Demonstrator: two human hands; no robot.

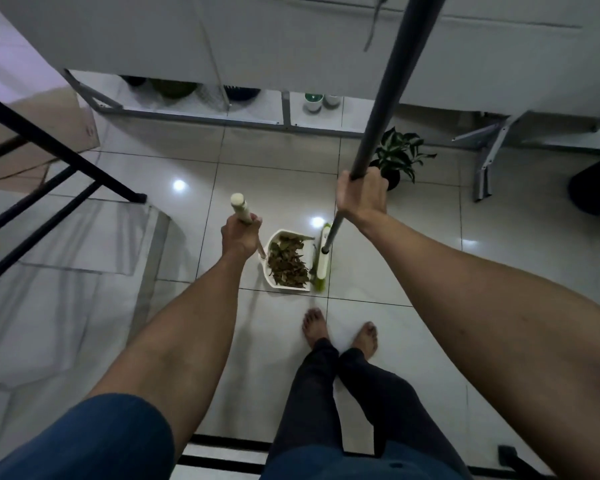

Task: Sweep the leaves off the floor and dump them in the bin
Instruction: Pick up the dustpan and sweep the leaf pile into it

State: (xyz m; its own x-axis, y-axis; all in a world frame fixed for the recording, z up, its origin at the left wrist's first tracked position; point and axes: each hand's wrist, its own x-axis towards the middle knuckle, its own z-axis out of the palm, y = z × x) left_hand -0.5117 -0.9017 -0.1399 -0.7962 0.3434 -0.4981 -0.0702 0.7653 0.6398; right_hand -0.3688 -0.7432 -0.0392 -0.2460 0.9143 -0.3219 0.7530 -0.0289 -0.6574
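A white dustpan stands on the tiled floor just ahead of my bare feet, filled with a heap of dry brown leaves. My left hand grips its cream upright handle. Against the pan's right side lies the green-and-white broom head. Its long grey pole rises past the top of the view, and my right hand grips the pole partway up. A dark round basket, possibly the bin, sits at the far right edge.
A black metal frame crosses the left side over a glass panel. White cabinets with a metal base line the far wall. A small potted plant stands behind my right hand. Folded metal legs lean at right.
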